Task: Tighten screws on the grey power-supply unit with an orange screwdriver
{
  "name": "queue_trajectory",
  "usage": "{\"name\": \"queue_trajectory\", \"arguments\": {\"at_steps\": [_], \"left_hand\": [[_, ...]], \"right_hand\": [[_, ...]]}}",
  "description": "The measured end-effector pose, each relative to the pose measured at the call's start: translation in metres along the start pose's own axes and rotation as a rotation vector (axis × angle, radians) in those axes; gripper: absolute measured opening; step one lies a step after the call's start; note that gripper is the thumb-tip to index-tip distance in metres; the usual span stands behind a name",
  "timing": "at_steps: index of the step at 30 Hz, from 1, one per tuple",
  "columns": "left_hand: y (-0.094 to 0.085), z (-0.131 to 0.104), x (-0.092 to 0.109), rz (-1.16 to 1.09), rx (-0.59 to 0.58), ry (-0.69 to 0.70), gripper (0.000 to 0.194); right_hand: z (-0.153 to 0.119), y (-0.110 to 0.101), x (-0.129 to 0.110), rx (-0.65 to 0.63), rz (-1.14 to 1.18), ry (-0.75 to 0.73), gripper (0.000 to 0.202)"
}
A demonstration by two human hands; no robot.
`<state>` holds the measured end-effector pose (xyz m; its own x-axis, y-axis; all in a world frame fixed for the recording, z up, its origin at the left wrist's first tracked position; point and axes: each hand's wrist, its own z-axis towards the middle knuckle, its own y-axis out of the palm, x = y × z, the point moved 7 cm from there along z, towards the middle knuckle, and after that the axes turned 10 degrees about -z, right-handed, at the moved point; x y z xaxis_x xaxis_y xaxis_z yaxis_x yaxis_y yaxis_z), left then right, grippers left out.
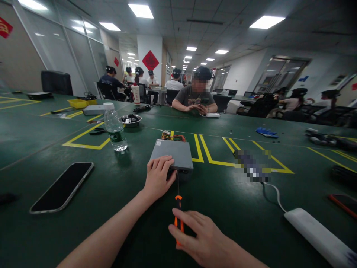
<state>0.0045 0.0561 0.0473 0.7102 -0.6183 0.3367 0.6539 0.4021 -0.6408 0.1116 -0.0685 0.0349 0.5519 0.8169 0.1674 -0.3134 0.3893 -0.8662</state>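
Note:
A grey metal box with coloured wires at its far side lies on the green table. My left hand rests on its near left corner, fingers on the top and thumb at the front edge. Below it, my right hand has its fingers round the orange and black handle of a screwdriver. The screwdriver's shaft points away from me, and its tip meets the near face of the box. Whatever the tip touches is too small to make out.
Left of the box are a black phone, a water bottle and a metal bowl. To the right lie a pixelated device, a white power strip and a blue item. A person sits across the table.

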Motion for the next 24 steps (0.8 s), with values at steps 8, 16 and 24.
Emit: {"name": "queue_trajectory", "arguments": {"at_steps": [8,16,24], "left_hand": [[0.0003,0.0,-0.0003,0.004,-0.001,0.001,0.027],[0.0009,0.0,-0.0006,0.0,-0.001,-0.001,0.026],[0.0007,0.0004,0.0001,0.003,0.001,-0.001,0.026]], "right_hand": [[-0.0063,0.0004,0.0043,0.077,0.044,0.05,0.023],[-0.0021,-0.0012,0.0009,0.04,0.024,0.015,0.019],[-0.0019,0.001,0.003,0.011,0.046,0.023,0.027]]}}
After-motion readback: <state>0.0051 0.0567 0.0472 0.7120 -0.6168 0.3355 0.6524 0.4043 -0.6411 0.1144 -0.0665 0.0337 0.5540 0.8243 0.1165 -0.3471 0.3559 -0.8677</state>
